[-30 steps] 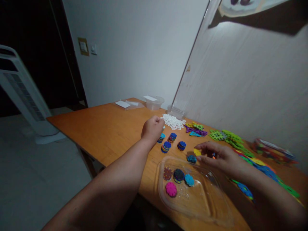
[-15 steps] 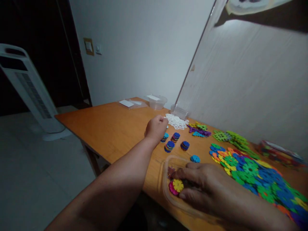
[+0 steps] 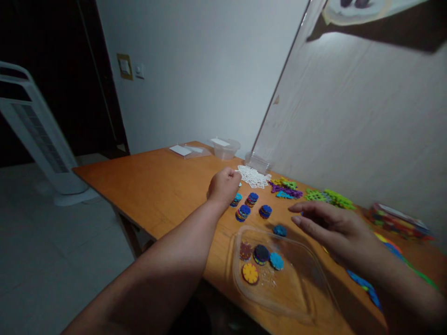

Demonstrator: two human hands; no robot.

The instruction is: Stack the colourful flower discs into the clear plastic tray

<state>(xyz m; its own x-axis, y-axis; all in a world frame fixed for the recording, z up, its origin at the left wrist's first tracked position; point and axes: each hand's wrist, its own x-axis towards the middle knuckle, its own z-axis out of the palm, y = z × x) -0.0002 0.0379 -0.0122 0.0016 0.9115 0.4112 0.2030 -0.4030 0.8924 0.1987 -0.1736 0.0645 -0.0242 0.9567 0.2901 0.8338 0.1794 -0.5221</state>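
My left hand (image 3: 224,188) rests closed on the table beside several small stacks of flower-shaped plastic discs; anything inside its fingers is hidden. The nearest are a light-blue-topped stack (image 3: 236,200) and a dark-blue-topped stack (image 3: 252,200). My right hand (image 3: 326,225) hovers over the table, thumb and fingers apart, with nothing visible between them. Below and left of it stands a clear plastic tray (image 3: 303,298). Inside are a yellow-topped stack (image 3: 250,273), a dark stack (image 3: 261,254), a light-blue stack (image 3: 276,261) and brownish discs (image 3: 245,251). One blue stack (image 3: 280,231) stands just behind the tray.
White lattice pieces (image 3: 253,177) lie near the wall, with purple pieces (image 3: 286,191) and green pieces (image 3: 337,199) to their right. Clear containers (image 3: 225,150) stand at the back. A colourful packet (image 3: 400,221) lies at the right. My right arm covers most of the loose disc pile.
My right hand has lifted out of the tray and moved up and to the right, uncovering the stacks inside. The left hand stays closed in place. The view has shifted slightly.
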